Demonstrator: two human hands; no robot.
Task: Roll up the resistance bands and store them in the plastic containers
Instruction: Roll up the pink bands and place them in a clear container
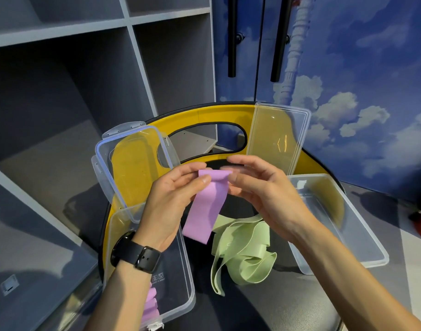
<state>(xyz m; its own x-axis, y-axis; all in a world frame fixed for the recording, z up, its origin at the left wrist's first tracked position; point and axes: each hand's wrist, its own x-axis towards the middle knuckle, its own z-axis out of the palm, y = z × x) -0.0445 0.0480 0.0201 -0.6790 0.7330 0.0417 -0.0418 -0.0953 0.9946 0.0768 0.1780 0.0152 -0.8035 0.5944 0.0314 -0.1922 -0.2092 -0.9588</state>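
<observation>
Pinching the purple band's (208, 201) top edge, both hands' fingers (204, 179) grip it between them.

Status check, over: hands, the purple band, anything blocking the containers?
Both hands, left hand and right hand, pinch purple band at top edge. Band hangs unrolled. Left container, right container open. Green bands loose between them.

Purple band (205, 201): matt, smooth rubbery sheet, thin. Green bands (242, 252) at 6 o'clock: same rubbery look, matt, edges curling. 2 containers (185, 278) (362, 237) and 2 lids (130, 163) (278, 130): clear, glossy hard plastic. Chair back (204, 115) at 12 o'clock: yellow, smooth. Seat (288, 304): black, grained like leather. Watch strap (135, 253): matt black.
</observation>
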